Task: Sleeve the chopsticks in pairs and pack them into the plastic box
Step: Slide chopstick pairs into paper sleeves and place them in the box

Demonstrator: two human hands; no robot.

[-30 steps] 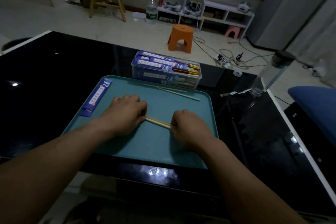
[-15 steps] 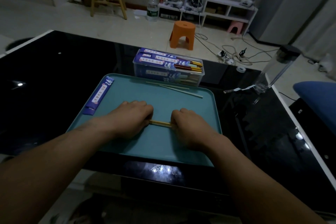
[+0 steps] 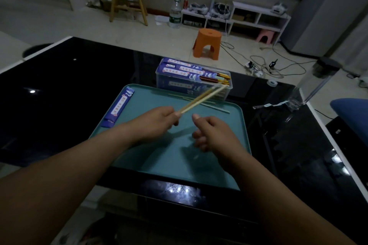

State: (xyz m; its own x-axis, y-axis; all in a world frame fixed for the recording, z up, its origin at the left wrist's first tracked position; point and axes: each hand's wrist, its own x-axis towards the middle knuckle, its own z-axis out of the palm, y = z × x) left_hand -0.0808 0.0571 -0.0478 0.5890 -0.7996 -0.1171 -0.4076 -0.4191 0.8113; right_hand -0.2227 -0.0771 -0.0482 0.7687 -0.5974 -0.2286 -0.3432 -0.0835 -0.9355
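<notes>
My left hand (image 3: 157,123) grips one end of a pair of pale chopsticks (image 3: 201,100), which slant up and to the right above the teal tray (image 3: 151,165). My right hand (image 3: 213,135) hovers just right of it, fingers loosely curled, holding nothing. An empty purple paper sleeve (image 3: 119,106) lies along the tray's left edge. Two more loose chopsticks (image 3: 217,108) lie near the tray's far edge. Behind the tray stands the clear plastic box (image 3: 191,85), filled with sleeved pairs.
The tray sits on a glossy black table (image 3: 69,89). A tall clear container with a dark lid (image 3: 318,79) and a strip of wrapper (image 3: 274,104) stand at the right. Beyond the table are an orange stool (image 3: 208,45) and floor cables.
Both hands were pressing the chopstick pair flat on the tray. The left hand has lifted the pair so it points up and right, and the right hand has let go.
</notes>
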